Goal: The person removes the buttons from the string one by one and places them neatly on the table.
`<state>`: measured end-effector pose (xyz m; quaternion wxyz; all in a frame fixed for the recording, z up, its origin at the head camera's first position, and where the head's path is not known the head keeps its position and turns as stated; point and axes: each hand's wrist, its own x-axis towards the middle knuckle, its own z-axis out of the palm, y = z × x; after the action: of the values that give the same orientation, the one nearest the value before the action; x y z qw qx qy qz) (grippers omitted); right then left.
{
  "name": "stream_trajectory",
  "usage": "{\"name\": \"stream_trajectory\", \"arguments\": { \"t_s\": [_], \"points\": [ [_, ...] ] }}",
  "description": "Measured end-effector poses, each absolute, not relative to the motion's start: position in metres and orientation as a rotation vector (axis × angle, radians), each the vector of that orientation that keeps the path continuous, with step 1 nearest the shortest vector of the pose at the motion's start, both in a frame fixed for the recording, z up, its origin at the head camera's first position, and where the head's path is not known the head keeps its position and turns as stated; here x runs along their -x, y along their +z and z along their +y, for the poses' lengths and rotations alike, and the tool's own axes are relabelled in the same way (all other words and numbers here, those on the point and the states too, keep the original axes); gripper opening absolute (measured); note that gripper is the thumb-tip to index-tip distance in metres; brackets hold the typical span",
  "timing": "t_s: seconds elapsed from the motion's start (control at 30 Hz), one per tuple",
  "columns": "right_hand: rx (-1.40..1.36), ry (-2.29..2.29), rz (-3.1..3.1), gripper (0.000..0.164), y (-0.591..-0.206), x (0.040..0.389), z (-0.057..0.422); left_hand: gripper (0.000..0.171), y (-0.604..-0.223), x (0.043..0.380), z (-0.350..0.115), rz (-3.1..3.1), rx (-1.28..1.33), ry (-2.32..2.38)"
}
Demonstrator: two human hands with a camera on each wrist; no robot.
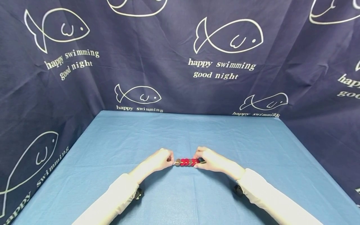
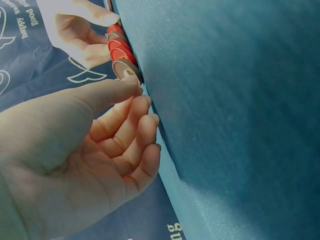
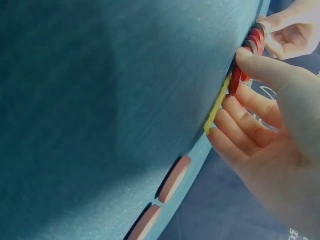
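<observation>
Several flat round discs in red [image 1: 183, 162] and brown sit face to face in a row on a yellow cord, between the two hands. At the row's left end is a brown disc [image 2: 120, 68], and there my left hand [image 1: 163, 158] pinches the cord's tip between thumb and index finger. My right hand [image 1: 206, 158] grips the red discs at the other end of the row with thumb and fingers. Beyond them the yellow cord [image 3: 217, 107] trails past the right fingers. The right fingertips hide part of the last discs.
The blue cloth-covered table [image 1: 185, 134] meets a dark blue curtain [image 1: 174, 62] with white fish prints. Two pinkish elongated shapes [image 3: 175, 179] lie by the table's edge in the right wrist view; their kind is unclear. A dark wrist camera [image 1: 138, 193] sits under the left sleeve.
</observation>
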<state>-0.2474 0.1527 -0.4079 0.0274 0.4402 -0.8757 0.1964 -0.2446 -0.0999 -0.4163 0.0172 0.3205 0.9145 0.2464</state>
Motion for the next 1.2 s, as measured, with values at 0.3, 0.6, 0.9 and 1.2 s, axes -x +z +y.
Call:
{"name": "stream_trajectory", "arguments": {
  "t_s": [0.3,0.6,0.9,1.2],
  "points": [
    [-1.383,0.58,-2.66,0.016,-0.4073,0.2483,0.1523,0.013,-0.4161,0.2452,-0.1005,2.844,-1.008,0.774],
    [-1.358,0.576,-2.68,0.016,-0.4072,0.2481,0.1525,0.012,-0.4156,0.2451,-0.1007,2.842,-1.011,0.766],
    [-1.365,0.565,-2.668,0.015,-0.4085,0.2484,0.1536,0.012,-0.4171,0.2453,-0.0995,2.837,-0.995,0.762],
    [-1.374,0.551,-2.635,0.017,-0.4082,0.249,0.156,0.013,-0.4179,0.2456,-0.1004,2.825,-0.982,0.773]
  ]
}}
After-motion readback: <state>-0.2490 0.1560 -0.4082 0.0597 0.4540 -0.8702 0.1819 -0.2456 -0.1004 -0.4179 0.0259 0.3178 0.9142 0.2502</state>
